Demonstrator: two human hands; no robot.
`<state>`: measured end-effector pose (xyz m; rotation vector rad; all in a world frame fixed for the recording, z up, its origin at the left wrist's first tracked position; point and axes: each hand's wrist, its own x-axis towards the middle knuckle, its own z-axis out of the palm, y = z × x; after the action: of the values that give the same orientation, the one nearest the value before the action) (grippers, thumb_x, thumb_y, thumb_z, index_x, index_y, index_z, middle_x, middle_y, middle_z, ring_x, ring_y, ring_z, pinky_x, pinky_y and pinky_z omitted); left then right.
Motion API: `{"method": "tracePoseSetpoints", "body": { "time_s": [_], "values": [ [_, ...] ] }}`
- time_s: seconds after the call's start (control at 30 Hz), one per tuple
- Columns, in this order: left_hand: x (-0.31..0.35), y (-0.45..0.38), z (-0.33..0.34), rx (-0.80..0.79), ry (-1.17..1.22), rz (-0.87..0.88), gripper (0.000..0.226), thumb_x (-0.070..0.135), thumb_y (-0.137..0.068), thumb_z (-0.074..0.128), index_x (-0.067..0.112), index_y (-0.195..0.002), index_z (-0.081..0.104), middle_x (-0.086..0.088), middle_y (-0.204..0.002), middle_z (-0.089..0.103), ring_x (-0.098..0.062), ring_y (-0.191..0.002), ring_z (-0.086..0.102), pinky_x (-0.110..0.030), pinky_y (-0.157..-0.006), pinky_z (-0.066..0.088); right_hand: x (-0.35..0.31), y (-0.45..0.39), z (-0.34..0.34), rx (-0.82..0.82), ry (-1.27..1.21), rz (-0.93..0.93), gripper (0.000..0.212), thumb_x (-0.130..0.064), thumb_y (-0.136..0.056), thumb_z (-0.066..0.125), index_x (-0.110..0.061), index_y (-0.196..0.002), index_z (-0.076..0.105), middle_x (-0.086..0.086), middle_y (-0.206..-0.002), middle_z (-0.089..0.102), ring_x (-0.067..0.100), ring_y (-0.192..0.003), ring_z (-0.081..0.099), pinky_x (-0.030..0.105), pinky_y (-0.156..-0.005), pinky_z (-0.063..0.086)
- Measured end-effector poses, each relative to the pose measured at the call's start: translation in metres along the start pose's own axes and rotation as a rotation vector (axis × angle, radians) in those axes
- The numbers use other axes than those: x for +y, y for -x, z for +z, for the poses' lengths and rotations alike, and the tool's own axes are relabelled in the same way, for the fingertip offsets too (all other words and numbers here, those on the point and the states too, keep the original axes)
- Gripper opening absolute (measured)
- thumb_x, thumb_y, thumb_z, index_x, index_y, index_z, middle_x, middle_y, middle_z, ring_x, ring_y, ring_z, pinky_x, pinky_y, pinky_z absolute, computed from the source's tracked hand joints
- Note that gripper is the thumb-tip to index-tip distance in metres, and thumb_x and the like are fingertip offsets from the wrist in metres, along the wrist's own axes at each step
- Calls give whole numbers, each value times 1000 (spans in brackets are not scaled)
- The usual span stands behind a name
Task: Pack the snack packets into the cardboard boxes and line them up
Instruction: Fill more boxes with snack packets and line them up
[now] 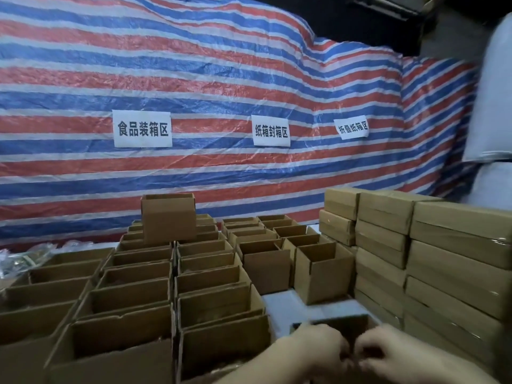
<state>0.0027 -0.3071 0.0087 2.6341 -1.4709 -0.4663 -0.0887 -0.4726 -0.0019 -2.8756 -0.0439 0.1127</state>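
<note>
Several open cardboard boxes (138,286) stand in tight rows across the table. One more open box (340,324) sits at the bottom right, right in front of me. My left hand (313,353) and my right hand (388,353) meet over that box, fingers curled toward each other. What they pinch is hidden in shadow and blur. A pile of snack packets (19,259) lies at the far left edge.
One box (168,217) stands on top of the back rows. Stacks of closed, taped boxes (415,245) form a wall on the right. A striped tarp (194,79) with three paper signs hangs behind. A patch of white table (288,300) shows between boxes.
</note>
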Motion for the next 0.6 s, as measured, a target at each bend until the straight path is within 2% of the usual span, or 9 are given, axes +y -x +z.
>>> {"method": "tracePoseSetpoints", "body": {
  "time_s": [0.03,0.1,0.17,0.23,0.3,0.4,0.47,0.5,0.6],
  "values": [
    [8,8,7,-12,29,16,31,27,-103,47,9,-125,61,-14,-132,57,-33,-129,48,-46,-111,29,-5,6,-6,-10,-59,33,14,-45,-94,62,-45,-82,69,-21,-90,67,-5,-90,62,16,-83,47],
    [16,25,19,-2,31,41,31,25,-104,46,10,-127,59,-14,-131,58,-32,-128,49,-48,-112,28,-11,18,-4,150,-205,79,16,-37,-99,59,-38,-88,70,-13,-99,67,0,-97,61,26,-90,50],
    [22,43,28,74,7,72,31,29,-105,42,11,-122,60,-15,-123,62,-32,-119,55,-47,-105,36,-15,22,4,315,-133,153,17,-33,-101,56,-39,-115,64,-13,-126,58,5,-119,53,34,-107,43],
    [28,62,39,119,-9,80,32,31,-106,39,12,-120,60,-14,-117,66,-32,-110,61,-45,-96,43,-18,29,17,249,-5,249,48,-41,-100,53,-36,-146,44,-12,-152,38,12,-139,37,35,-117,32],
    [30,74,48,166,-29,83,33,32,-106,37,12,-117,60,-13,-112,67,-31,-104,63,-45,-93,48,-24,31,24,177,-76,265,60,-39,-99,57,-31,-154,35,-8,-158,29,13,-138,38,30,-112,38],
    [32,96,59,246,-68,111,32,32,-106,37,11,-113,59,-13,-106,68,-32,-97,64,-41,-85,48,-40,35,30,244,-88,251,45,-35,-94,65,-28,-135,49,-5,-135,43,8,-111,54,23,-89,52],
    [33,112,68,278,-91,139,31,31,-106,37,10,-109,59,-13,-101,68,-31,-92,65,-36,-75,44,-55,38,32,258,-21,254,21,-34,-92,65,-31,-107,51,-8,-112,51,5,-91,53,22,-75,50],
    [33,122,71,287,-98,148,31,32,-106,37,10,-108,59,-13,-99,68,-31,-89,65,-35,-72,42,-63,39,35,242,7,248,17,-33,-90,64,-31,-97,49,-9,-102,53,4,-86,52,23,-70,47],
    [25,156,82,323,-136,147,35,40,-104,40,12,-104,61,-8,-94,69,-26,-84,66,-36,-73,50,-91,44,50,168,-28,213,10,-31,-91,60,-34,-92,51,-8,-90,59,6,-83,56,23,-65,43]
  ]
}}
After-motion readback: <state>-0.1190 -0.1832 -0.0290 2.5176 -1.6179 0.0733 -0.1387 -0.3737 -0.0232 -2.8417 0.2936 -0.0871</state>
